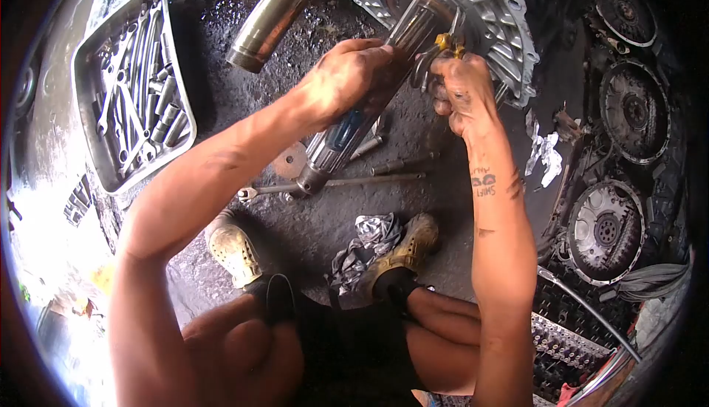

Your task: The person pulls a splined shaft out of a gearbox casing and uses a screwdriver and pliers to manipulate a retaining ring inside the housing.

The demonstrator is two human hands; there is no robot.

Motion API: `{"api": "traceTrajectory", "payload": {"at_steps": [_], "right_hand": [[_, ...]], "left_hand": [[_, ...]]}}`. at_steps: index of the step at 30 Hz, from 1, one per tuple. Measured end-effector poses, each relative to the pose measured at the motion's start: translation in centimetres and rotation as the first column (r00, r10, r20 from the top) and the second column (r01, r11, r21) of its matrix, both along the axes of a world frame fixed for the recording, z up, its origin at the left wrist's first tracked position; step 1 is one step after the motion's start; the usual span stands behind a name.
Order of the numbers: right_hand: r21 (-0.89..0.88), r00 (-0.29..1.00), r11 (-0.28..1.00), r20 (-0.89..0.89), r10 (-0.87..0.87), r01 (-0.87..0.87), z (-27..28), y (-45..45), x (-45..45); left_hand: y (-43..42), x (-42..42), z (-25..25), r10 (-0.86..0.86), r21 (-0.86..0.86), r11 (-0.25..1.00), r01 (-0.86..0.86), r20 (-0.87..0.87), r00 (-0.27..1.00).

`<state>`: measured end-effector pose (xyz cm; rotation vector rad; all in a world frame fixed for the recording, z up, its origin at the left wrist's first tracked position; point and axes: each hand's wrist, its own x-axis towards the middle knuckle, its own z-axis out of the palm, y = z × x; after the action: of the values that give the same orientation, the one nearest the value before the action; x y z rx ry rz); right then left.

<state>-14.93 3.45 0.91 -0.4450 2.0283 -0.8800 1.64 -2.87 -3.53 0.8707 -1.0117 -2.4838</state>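
A long splined metal shaft [332, 141] slants down from the round opening of a ribbed metal housing [509, 30]. My left hand [343, 78] is wrapped round the middle of this shaft. To its right, my right hand [461, 89] is closed on pliers [445, 43] with yellow parts, whose jaws point up at the opening beside the shaft. Where the jaw tips touch is too small to make out. A second thick shaft [273, 23] lies at the upper left of my left hand.
A tray [193, 122] of wrenches and sockets stands at the left. On the floor are a long-handled ratchet [354, 182], a round disc [290, 159] and crumpled rags [377, 233] between my shoes. Several toothed discs [607, 230] line the right side.
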Motion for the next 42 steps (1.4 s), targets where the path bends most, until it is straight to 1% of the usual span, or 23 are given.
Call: {"api": "traceTrajectory", "payload": {"at_steps": [1,2,3,5,6,7,8,10,12,13,15,16,17,18,19,22,26,28,29,31,32,38,42], "right_hand": [[0.002,1.0,1.0,0.003,-0.002,0.002,0.0,0.0,0.1],[-0.01,1.0,1.0,0.013,-0.015,0.016,0.2,-0.1,0.3],[-0.022,0.999,0.999,0.022,-0.027,0.027,0.3,-0.1,0.5],[-0.022,0.999,0.999,0.032,-0.031,0.032,0.2,-0.1,0.6],[-0.022,0.998,0.999,0.042,-0.039,0.04,0.2,-0.1,0.6],[-0.024,0.998,0.999,0.041,-0.038,0.039,0.3,-0.1,0.7],[-0.023,0.999,0.999,0.036,-0.036,0.037,0.4,-0.1,0.7],[-0.021,0.999,0.999,0.032,-0.03,0.031,0.4,-0.1,0.8],[-0.014,0.999,0.998,0.001,-0.055,0.055,0.3,-0.2,0.8],[-0.014,0.999,0.999,0.0,-0.051,0.051,0.4,-0.3,1.0],[-0.012,0.997,0.997,-0.025,-0.077,0.076,0.8,-0.4,1.2],[-0.013,0.997,0.997,-0.026,-0.078,0.078,0.8,-0.4,1.1],[-0.003,0.998,0.998,-0.007,-0.061,0.061,0.7,-0.3,0.8],[0.007,0.999,0.999,0.014,-0.043,0.043,0.6,-0.3,0.7],[0.008,0.999,0.999,0.015,-0.043,0.043,0.6,-0.3,0.8],[-0.015,0.996,0.996,0.014,-0.089,0.09,0.6,-0.3,1.0],[-0.01,0.997,0.997,0.004,-0.078,0.078,0.4,-0.3,0.7],[0.002,0.997,0.997,0.02,-0.072,0.072,0.3,-0.2,0.6],[-0.003,0.998,0.998,0.023,-0.06,0.06,0.4,-0.2,0.6],[-0.005,0.998,0.999,0.025,-0.05,0.05,0.4,-0.2,0.6],[-0.014,0.999,0.999,0.01,-0.048,0.049,0.4,-0.2,0.5],[0.027,0.999,1.0,-0.047,-0.001,0.002,0.5,0.2,0.4],[0.075,0.995,0.997,-0.104,-0.002,0.01,0.3,0.1,0.4]], "left_hand": [[-0.1,0.3,0.3,-0.001,-0.068,0.998,0.004,0.045,0.999],[-0.4,0.7,0.6,0.0,-0.224,0.973,0.054,0.234,0.972],[-1.3,1.3,1.4,-0.075,-0.261,0.956,0.135,0.226,0.971],[-2.3,2.1,2.0,-0.091,-0.258,0.955,0.143,0.202,0.975],[-3.0,2.4,2.1,-0.093,-0.47,0.858,0.205,0.249,0.964],[-3.7,2.4,0.5,0.04,-0.89,0.431,0.149,0.184,0.982],[-4.2,2.6,-1.1,0.011,-0.881,0.439,0.174,0.199,0.98],[-4.9,2.6,0.2,-0.014,-0.871,0.449,0.198,0.215,0.977],[-5.5,1.9,1.4,-0.068,-0.722,0.64,0.261,0.285,0.956],[-5.7,1.9,1.2,-0.065,-0.723,0.641,0.258,0.284,0.957],[-6.3,1.7,0.8,-0.031,-0.851,0.409,0.331,0.349,0.937],[-6.0,1.7,2.2,-0.033,-0.851,0.408,0.33,0.348,0.937],[-5.8,1.8,3.8,-0.066,-0.669,0.69,0.276,0.322,0.945],[-5.6,1.9,4.8,-0.088,-0.405,0.891,0.204,0.288,0.954],[-5.7,1.8,4.7,-0.087,-0.404,0.892,0.204,0.288,0.953],[-5.9,1.7,4.5,-0.108,-0.169,0.977,0.133,0.152,0.982],[-7.3,1.9,4.1,-0.112,-0.258,0.955,0.146,0.139,0.984],[-9.9,1.9,5.4,-0.477,0.064,0.876,0.478,-0.023,0.879],[-9.8,1.7,5.8,-0.479,0.068,0.875,0.48,-0.027,0.877],[-9.1,1.4,6.5,-0.371,-0.087,0.917,0.389,0.17,0.913],[-10.0,1.1,4.9,-0.414,-0.025,0.905,0.424,0.176,0.893],[-10.2,-0.2,3.9,-0.574,-0.106,0.797,0.595,0.174,0.8],[-7.6,0.1,4.1,-0.319,-0.322,0.851,0.414,0.309,0.896]]}}
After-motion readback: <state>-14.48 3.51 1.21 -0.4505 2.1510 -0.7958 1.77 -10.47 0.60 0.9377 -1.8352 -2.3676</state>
